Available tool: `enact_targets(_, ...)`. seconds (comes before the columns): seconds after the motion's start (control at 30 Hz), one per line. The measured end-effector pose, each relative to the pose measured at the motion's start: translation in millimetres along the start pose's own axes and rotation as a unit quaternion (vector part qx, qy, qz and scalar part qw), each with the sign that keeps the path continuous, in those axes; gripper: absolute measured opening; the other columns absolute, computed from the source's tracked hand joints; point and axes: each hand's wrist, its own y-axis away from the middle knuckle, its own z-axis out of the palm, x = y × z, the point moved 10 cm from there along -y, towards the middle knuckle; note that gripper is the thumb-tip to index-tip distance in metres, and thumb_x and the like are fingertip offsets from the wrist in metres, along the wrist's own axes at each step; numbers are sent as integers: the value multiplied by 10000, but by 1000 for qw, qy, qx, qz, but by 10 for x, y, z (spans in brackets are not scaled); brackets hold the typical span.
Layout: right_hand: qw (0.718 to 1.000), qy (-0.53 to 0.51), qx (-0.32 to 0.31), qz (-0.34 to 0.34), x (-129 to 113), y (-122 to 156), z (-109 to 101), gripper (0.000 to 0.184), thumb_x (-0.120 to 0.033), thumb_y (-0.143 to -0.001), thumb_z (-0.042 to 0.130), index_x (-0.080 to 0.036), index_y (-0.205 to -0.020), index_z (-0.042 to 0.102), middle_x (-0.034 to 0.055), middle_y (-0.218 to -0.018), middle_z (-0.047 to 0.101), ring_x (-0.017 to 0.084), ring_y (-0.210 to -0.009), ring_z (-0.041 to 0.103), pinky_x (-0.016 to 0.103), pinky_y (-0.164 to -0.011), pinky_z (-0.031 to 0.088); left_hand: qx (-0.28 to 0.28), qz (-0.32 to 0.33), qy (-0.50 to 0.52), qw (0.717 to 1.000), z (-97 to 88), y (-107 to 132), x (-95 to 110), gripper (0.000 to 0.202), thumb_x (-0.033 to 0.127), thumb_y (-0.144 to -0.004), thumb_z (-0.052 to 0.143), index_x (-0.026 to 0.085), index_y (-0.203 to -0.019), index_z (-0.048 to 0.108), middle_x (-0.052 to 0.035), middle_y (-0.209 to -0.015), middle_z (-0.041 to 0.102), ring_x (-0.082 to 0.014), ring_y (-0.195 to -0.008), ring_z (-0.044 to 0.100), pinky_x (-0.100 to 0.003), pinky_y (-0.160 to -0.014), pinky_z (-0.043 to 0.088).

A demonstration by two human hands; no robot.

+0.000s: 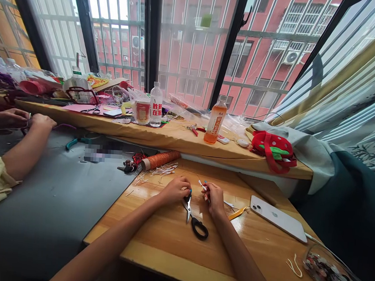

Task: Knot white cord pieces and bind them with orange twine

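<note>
My left hand (175,190) rests on the wooden table (155,248), its fingers curled round a small blue-tipped item I cannot name. My right hand (213,197) sits just to the right, pinching a thin white cord (201,184) that sticks up to the left. Black-handled scissors (194,219) lie on the table directly below and between both hands. A spool of orange thread (160,159) lies beyond my left hand, with loose cord scraps beside it.
A white phone (278,218) lies face down to the right, near a clear box of beads (334,274). On the ledge stand an orange drink bottle (216,120), a water bottle (156,104) and a strawberry pouch (273,149). Another person's arms (18,147) work at the left.
</note>
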Motion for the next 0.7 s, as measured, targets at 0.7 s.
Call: enact_targets(0.7,938,280,-45,-198,-498,304,265,278,-384,-741,404,-180,-593,522,-31,-423,488,79,-297,403,202,-360,296,96,-24,11,995,-470,10,-34,321,276,-772,445,173,-1076,457,-66,-1055,492,-166,-984,430,-306,-872,340)
